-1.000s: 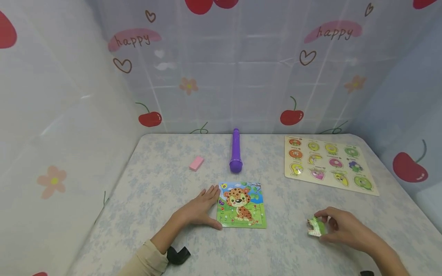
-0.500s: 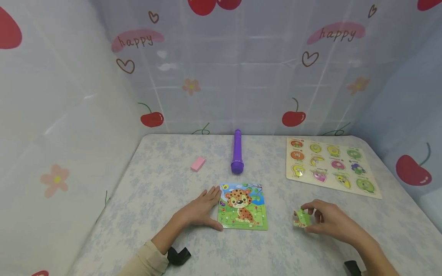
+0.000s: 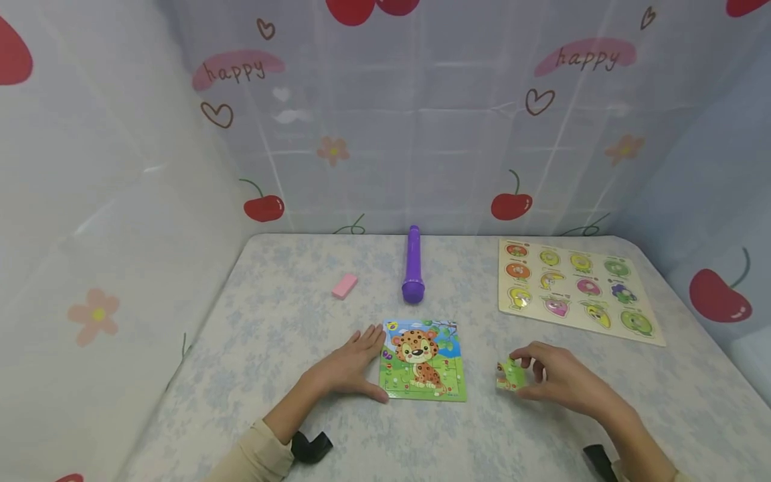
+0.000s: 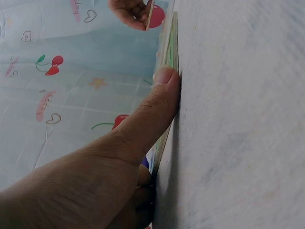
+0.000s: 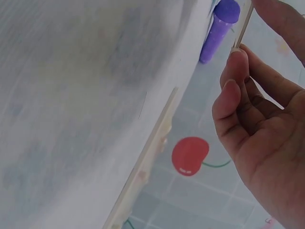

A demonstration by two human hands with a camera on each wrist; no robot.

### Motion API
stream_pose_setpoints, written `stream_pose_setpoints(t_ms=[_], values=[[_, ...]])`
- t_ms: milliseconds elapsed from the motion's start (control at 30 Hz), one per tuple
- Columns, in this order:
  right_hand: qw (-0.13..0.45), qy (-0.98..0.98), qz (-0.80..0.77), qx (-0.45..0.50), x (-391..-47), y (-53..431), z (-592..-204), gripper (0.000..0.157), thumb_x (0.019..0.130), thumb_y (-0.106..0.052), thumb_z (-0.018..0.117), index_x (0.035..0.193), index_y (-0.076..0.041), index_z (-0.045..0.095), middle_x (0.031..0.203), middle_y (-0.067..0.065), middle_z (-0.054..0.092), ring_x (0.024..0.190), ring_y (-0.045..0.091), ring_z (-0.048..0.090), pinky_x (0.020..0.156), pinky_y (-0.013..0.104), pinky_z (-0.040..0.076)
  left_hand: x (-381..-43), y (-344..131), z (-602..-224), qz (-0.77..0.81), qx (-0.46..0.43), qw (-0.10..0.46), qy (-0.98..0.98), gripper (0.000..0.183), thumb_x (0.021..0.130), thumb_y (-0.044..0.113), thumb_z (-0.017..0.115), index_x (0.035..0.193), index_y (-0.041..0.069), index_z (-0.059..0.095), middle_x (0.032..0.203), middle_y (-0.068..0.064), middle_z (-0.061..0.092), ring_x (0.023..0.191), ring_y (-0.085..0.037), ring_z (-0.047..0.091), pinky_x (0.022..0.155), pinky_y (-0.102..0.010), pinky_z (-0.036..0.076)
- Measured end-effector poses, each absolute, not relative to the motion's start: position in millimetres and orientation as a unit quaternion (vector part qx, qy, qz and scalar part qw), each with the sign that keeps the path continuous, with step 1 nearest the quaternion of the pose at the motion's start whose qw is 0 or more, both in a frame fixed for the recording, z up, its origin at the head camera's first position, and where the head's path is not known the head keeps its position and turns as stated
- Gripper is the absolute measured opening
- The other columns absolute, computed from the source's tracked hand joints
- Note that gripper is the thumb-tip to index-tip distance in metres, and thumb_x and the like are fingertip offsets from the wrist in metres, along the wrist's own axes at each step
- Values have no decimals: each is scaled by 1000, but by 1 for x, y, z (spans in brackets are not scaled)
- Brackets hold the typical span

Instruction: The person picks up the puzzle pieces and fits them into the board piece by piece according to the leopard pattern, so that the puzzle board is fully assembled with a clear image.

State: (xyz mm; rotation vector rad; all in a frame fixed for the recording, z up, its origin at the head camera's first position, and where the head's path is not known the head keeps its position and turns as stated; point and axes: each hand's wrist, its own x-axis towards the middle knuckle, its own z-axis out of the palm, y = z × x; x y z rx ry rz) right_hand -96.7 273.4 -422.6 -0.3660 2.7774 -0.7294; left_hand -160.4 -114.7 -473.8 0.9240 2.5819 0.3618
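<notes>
A square leopard jigsaw puzzle [image 3: 421, 361] lies on the table in the middle of the head view. My left hand [image 3: 349, 365] rests against its left side, fingers stretched toward the upper corner and thumb at the lower one. In the left wrist view that thumb [image 4: 155, 98] presses along the board's thin edge. To the right of the puzzle, my right hand [image 3: 563, 378] pinches a green jigsaw piece [image 3: 510, 375] between thumb and fingers, with a gap between piece and board. The right wrist view shows the piece [image 5: 244, 24] edge-on as a thin pale strip.
Behind the puzzle lies a purple toy microphone [image 3: 413, 268], with a small pink block [image 3: 345, 286] to its left. A wooden fruit board [image 3: 578, 291] with several shapes covers the back right of the table. Printed curtains [image 3: 391, 134] stand along the back and sides.
My right hand has moved left and slightly away from me, carrying the jigsaw piece nearer the puzzle and turning its green face more into view. My left hand stays put.
</notes>
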Motion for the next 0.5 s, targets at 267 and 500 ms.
stream_pose_setpoints(t_ms=[267,500], values=[[112,944,-259,-171,-108,246,-425,47,69,-25,87,110,-11,69,89,-6,60,67,3,47,55,19,42,-162,-115,-475,126,328,183,919,124,71,72,69,156,3,12,165,-12,6,153,-27,4,126,-45,11],[120,934,-262,-209,-116,224,-428,45,70,-24,87,109,-9,70,89,-5,61,61,1,45,54,18,41,-161,-115,-474,136,328,188,916,123,71,70,70,156,3,12,165,-12,5,153,-27,4,126,-46,10]])
